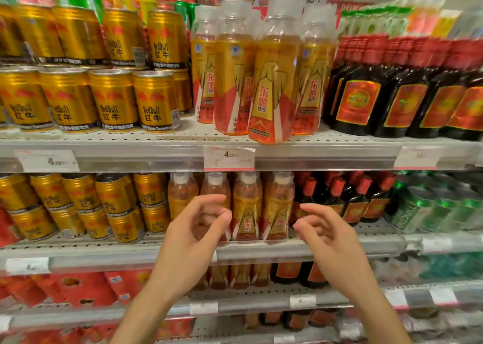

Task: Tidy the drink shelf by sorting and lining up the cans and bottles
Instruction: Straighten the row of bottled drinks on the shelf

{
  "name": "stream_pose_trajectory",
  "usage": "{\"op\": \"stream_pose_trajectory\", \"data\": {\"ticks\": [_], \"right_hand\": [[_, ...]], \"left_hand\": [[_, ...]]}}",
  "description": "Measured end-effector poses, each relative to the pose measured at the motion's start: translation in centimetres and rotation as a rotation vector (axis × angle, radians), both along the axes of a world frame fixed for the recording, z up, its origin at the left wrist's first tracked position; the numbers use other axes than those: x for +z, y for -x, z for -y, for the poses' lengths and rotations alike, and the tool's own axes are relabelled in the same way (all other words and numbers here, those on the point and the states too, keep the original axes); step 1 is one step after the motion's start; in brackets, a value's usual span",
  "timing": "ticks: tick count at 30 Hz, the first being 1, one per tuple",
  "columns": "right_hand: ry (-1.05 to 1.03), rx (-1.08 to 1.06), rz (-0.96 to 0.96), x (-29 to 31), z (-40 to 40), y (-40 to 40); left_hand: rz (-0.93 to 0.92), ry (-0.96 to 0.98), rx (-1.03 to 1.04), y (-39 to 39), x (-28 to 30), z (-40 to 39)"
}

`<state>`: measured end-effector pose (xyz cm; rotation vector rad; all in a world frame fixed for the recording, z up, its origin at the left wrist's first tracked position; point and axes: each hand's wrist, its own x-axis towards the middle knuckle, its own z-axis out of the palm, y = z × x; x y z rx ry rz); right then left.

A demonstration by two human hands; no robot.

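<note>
Gold Red Bull cans (115, 100) stand stacked two high at the left of the upper shelf (326, 158). Beside them stand orange-labelled clear bottles (271, 82), one nearer the shelf's front edge than the rest. Dark bottles with red caps (402, 92) fill the right. The second shelf (261, 252) repeats this order: cans (115, 205), orange bottles (248, 207), dark bottles (355, 202). My left hand (198, 228) and my right hand (326, 231) hover in front of the second shelf's orange bottles, fingers loosely curled, holding nothing.
Green bottles (431, 207) stand at the second shelf's far right. Red cartons (65, 288) fill the left of the third shelf, with more orange and dark bottles to their right. Price tags (228, 158) hang on the shelf rails.
</note>
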<state>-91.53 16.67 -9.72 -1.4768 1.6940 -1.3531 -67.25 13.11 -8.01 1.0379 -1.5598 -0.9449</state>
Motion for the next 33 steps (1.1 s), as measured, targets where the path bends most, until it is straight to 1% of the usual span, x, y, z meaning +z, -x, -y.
{"op": "stream_pose_trajectory", "data": {"ticks": [5, 9, 13, 17, 19, 22, 25, 28, 33], "right_hand": [[0.060, -0.034, -0.072, 1.8, 0.8, 0.0], [0.187, -0.076, -0.194, 5.4, 2.5, -0.7], [0.349, -0.104, -0.310, 9.6, 4.5, -1.7], [0.457, -0.189, -0.354, 12.8, 6.4, -2.7], [0.432, -0.227, -0.413, 13.8, 7.3, -2.9], [0.305, -0.258, -0.561, 14.8, 7.9, -3.2], [0.264, -0.289, -0.659, 15.3, 8.4, -3.3], [0.255, -0.293, -0.681, 15.4, 8.6, -3.2], [0.256, -0.279, -0.681, 15.6, 8.5, -3.0]], "left_hand": [[-0.022, 0.082, 0.001, 0.2, 1.3, 1.7], [-0.034, 0.176, 0.015, -0.7, 3.7, 3.0], [0.045, 0.324, 0.048, -1.5, 7.2, 4.4], [0.113, 0.482, 0.136, -1.2, 10.1, 6.3], [0.169, 0.542, 0.198, -0.7, 11.4, 7.1], [0.292, 0.597, 0.267, -0.1, 13.5, 8.5], [0.409, 0.590, 0.324, 0.6, 15.6, 10.0], [0.515, 0.555, 0.314, 1.9, 16.3, 11.0], [0.493, 0.546, 0.327, 2.6, 16.3, 12.2]]}}
